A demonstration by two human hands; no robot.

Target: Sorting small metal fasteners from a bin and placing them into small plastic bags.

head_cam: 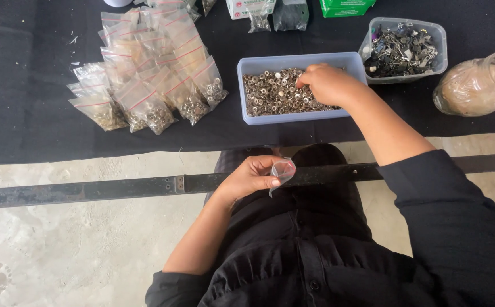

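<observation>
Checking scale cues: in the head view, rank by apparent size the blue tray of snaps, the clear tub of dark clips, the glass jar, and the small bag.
1. blue tray
2. clear tub
3. glass jar
4. small bag

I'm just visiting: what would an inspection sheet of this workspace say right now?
Surface: black cloth covering the table, with a dark metal bar along its near edge.
Job's things: pale blue tray of small metal rings; small clear bag.
Clutter: pile of filled clear bags; clear tub of dark metal clips; glass jar lying on its side; green box.
Grips: right hand reaches into the tray with fingers in the rings; left hand pinches the small bag.
Cables: nothing seen.
Surroundings: pale concrete floor below.
</observation>
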